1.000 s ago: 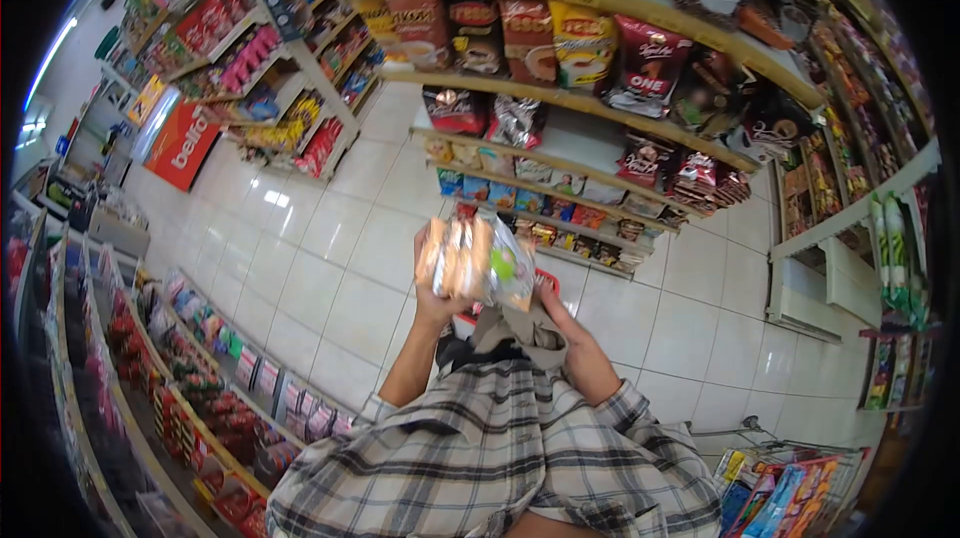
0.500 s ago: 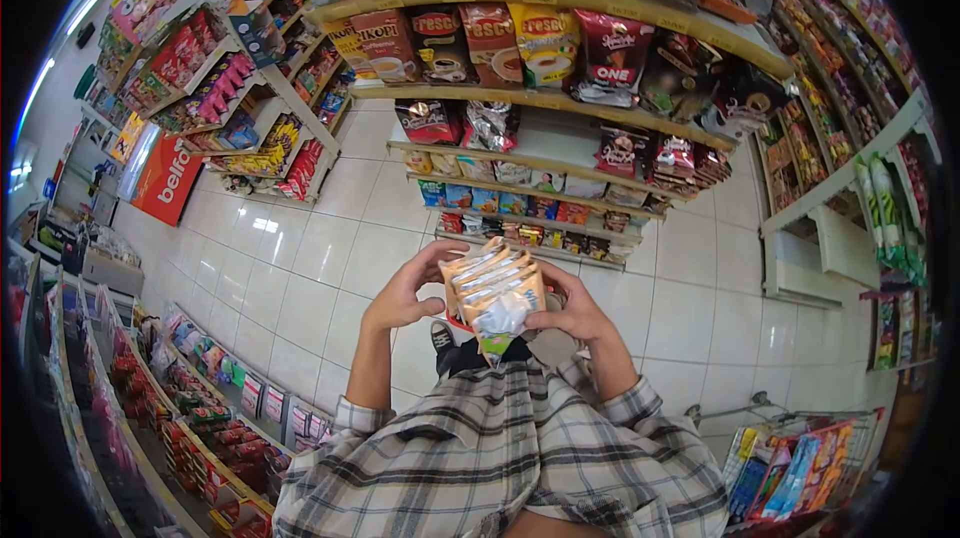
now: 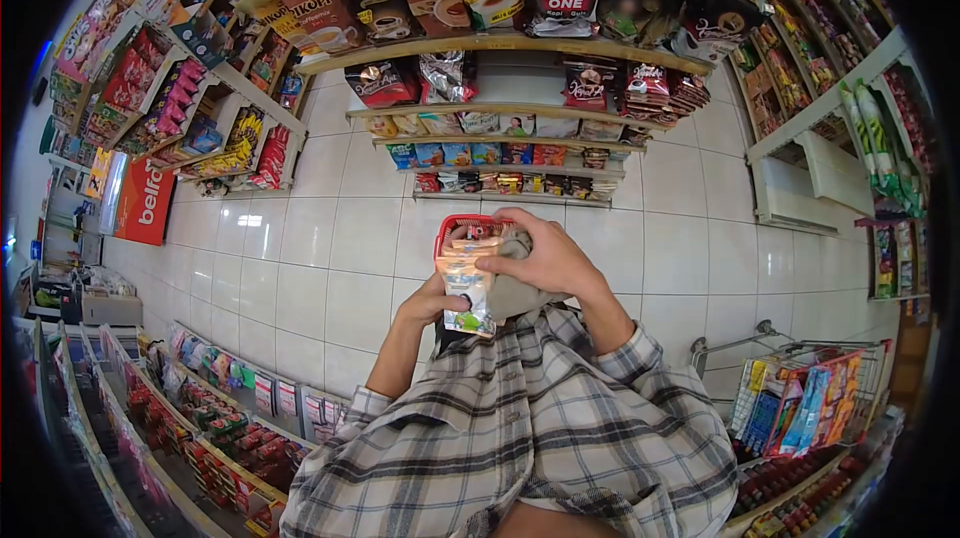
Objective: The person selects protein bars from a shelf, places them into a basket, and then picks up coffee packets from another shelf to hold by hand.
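Note:
Several overlapping sachets (image 3: 466, 290), silver and orange with a green patch at the lower end, are held in front of the plaid shirt. My left hand (image 3: 428, 304) grips their lower left side, thumb across the front. From the right, my right hand (image 3: 540, 260) closes on their upper part with the thumb on top. A red basket (image 3: 443, 229) shows just beyond the sachets, with some packs inside, partly hidden by my right hand. Greyish-beige cloth (image 3: 512, 300) lies under my right hand, beside the sachets.
Shelves of coffee bags (image 3: 490, 43) stand ahead. A metal trolley (image 3: 870, 363) with colourful packs is at the lower right. Racks of packets (image 3: 215, 418) run along the lower left, and a red sign (image 3: 145, 200) stands at the left.
The sachets have moved slightly left and down and are now pressed together. My left hand has gone from beside them to their lower side. The red basket has come into clearer view.

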The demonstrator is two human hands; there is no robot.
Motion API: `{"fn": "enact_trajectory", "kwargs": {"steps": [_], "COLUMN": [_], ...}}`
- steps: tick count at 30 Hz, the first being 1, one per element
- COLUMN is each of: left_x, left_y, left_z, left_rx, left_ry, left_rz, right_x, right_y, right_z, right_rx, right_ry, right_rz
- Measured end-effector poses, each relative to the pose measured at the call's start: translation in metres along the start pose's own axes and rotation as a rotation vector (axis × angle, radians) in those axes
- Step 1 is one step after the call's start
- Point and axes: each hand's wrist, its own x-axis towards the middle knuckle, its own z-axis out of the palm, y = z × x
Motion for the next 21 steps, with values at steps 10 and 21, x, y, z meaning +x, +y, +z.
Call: {"fn": "enact_trajectory", "kwargs": {"steps": [10, 21], "left_x": [-0.023, -0.075], "left_y": [-0.036, 0.006], "left_z": [0.01, 0.018], "left_rx": [-0.602, 0.38], "left_ry": [0.016, 0.277], "left_rz": [0.41, 0.602], "right_x": [-0.012, -0.073], "right_y": [0.046, 0.095], "right_z": [-0.002, 0.066], "right_rx": [0.799, 1.545], "right_ry": [0.497, 0.524], "right_rz": [0.113, 0.32]}}
